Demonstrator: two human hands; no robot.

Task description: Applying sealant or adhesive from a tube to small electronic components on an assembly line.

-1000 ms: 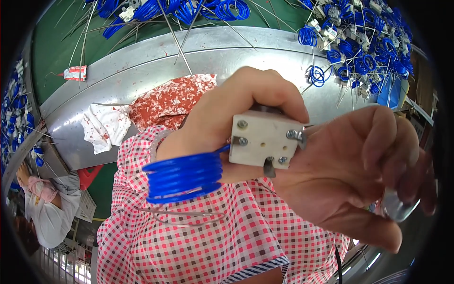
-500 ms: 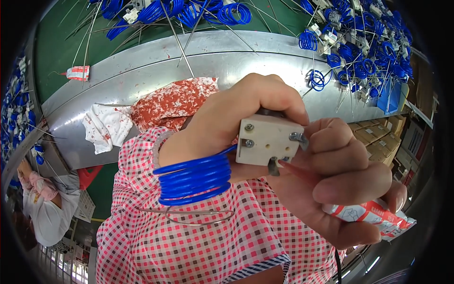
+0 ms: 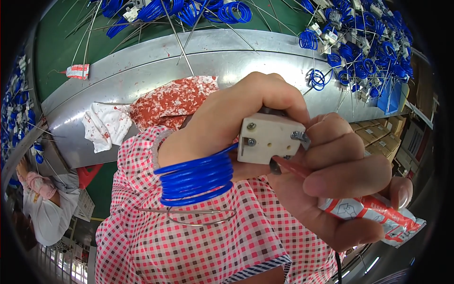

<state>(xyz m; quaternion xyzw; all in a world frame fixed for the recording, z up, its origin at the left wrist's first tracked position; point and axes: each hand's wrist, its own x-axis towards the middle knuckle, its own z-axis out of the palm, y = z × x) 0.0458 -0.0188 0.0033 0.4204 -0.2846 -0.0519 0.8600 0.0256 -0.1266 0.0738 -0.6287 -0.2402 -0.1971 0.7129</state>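
Observation:
My left hand (image 3: pixel 236 102) is closed around a small white block-shaped thermostat (image 3: pixel 267 142) with screws and metal terminals on its face. From the block a coil of blue tubing (image 3: pixel 196 180) hangs below my left wrist, with a thin bare metal loop (image 3: pixel 203 224) under it. My right hand (image 3: pixel 343 173) grips a red-and-white squeeze tube (image 3: pixel 369 215). The tube's pointed red nozzle (image 3: pixel 294 167) reaches the lower edge of the block, by a terminal; whether it touches cannot be made out. Right-hand fingers sit close beside the block's right side.
A red-stained white cloth (image 3: pixel 172 102) lies on the metal table edge (image 3: pixel 123 78). Another squeeze tube (image 3: pixel 78 71) rests on the green surface (image 3: pixel 54 42). Blue-coiled thermostats (image 3: pixel 364 52) are heaped at far right, more at the back. Cardboard boxes (image 3: pixel 378 139) stand right; a co-worker's arm (image 3: pixel 40 184) shows left.
The squeeze tube and my right hand have shifted slightly, and the red nozzle has moved a little left along the block's lower edge. The thermostat has barely moved in my left hand.

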